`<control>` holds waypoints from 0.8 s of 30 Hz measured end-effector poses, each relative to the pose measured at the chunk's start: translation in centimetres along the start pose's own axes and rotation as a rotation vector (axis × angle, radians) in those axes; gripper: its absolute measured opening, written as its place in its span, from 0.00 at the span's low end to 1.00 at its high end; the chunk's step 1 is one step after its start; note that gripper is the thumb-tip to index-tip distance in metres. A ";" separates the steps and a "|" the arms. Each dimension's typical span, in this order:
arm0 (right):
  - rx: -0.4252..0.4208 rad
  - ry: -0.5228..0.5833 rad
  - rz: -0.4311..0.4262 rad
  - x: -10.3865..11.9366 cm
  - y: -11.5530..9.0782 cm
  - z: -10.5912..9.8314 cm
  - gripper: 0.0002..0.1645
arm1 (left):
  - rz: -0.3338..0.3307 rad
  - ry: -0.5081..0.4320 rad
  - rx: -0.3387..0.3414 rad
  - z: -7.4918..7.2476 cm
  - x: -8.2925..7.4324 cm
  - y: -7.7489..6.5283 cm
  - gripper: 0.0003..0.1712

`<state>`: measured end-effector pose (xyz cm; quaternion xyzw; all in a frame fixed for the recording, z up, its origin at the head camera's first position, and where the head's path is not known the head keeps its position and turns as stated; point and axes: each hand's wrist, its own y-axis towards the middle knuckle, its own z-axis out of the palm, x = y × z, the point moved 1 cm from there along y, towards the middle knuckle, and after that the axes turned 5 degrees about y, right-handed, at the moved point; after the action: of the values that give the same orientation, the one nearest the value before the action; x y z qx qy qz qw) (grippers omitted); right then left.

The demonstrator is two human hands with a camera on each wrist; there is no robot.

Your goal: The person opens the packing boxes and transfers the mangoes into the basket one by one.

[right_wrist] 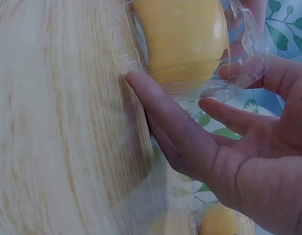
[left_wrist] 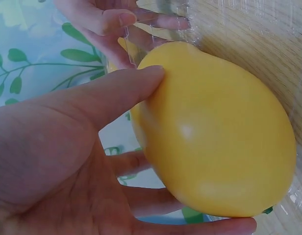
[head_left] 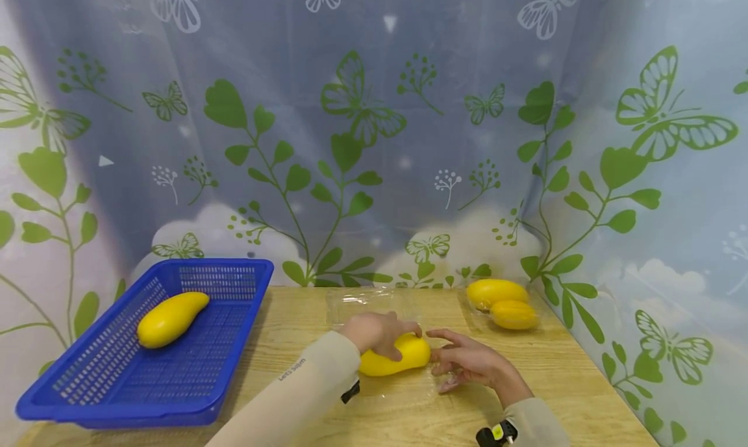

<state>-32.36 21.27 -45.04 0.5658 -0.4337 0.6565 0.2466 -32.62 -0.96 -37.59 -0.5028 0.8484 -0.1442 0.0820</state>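
Observation:
A yellow mango (head_left: 411, 355) lies on its side over a clear plastic box (head_left: 403, 395) at the middle of the table. My left hand (head_left: 380, 335) grips it from above, thumb on one side and fingers round the other. Up close in the left wrist view, the mango (left_wrist: 214, 132) shows a smooth skin and a small green tip. At its right end is my right hand (head_left: 470, 359), fingers spread and fairly straight. In the right wrist view, those fingertips touch the edge of the clear plastic (right_wrist: 239, 78) around the mango.
To the left stands a blue plastic basket (head_left: 234, 343) with one yellow mango (head_left: 172, 319) in it. Two more mangoes (head_left: 497, 293) sit in clear packaging at the back right. Behind the table hangs a patterned curtain (head_left: 409, 174).

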 end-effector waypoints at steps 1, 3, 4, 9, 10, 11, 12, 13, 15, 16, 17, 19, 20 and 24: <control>0.001 0.002 0.002 0.0 0.0 0.0 0.39 | 0.006 0.006 0.000 0.0 0.0 0.0 0.31; 0.001 0.004 0.005 0.0 0.0 0.0 0.39 | 0.017 0.011 0.000 0.0 0.1 0.1 0.31; 0.000 0.005 0.007 0.0 0.1 0.0 0.39 | 0.023 0.015 0.001 0.0 0.1 0.1 0.31; -0.002 0.006 0.010 0.0 0.1 0.0 0.39 | 0.029 0.012 0.006 -0.2 0.4 0.1 0.31; -0.003 0.006 0.009 0.0 0.1 0.0 0.39 | 0.028 0.009 0.008 -0.2 0.4 0.1 0.31; -0.004 0.006 0.008 0.0 0.1 0.0 0.39 | 0.025 0.005 0.010 -0.2 0.5 0.0 0.31; -0.004 0.006 0.007 0.1 0.1 0.0 0.40 | 0.023 0.003 0.011 -0.3 0.5 0.0 0.31; -0.005 0.005 0.006 0.1 0.1 0.0 0.40 | 0.022 -0.001 0.013 -0.3 0.5 -0.1 0.31; -0.006 0.003 0.004 0.1 0.1 0.0 0.40 | 0.017 -0.007 0.016 -0.4 0.6 -0.2 0.30; -0.006 0.002 0.004 0.1 0.1 0.0 0.40 | 0.018 -0.007 0.016 -0.5 0.6 -0.3 0.30; -0.007 0.001 0.003 0.1 0.1 0.0 0.40 | 0.018 -0.007 0.016 -0.5 0.7 -0.3 0.30; -0.009 -0.002 0.002 0.0 0.1 0.0 0.40 | 0.020 -0.005 0.013 -0.5 0.8 -0.4 0.30; -0.011 -0.004 0.002 0.0 0.1 0.0 0.40 | 0.020 -0.007 0.011 -0.6 0.9 -0.4 0.30; -0.013 -0.007 0.000 0.1 0.1 0.0 0.40 | 0.028 -0.026 0.003 -0.6 1.3 -0.5 0.31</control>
<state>-32.41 21.21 -45.01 0.5663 -0.4389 0.6517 0.2489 -32.97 -2.19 -36.82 -0.4926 0.8539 -0.1377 0.0958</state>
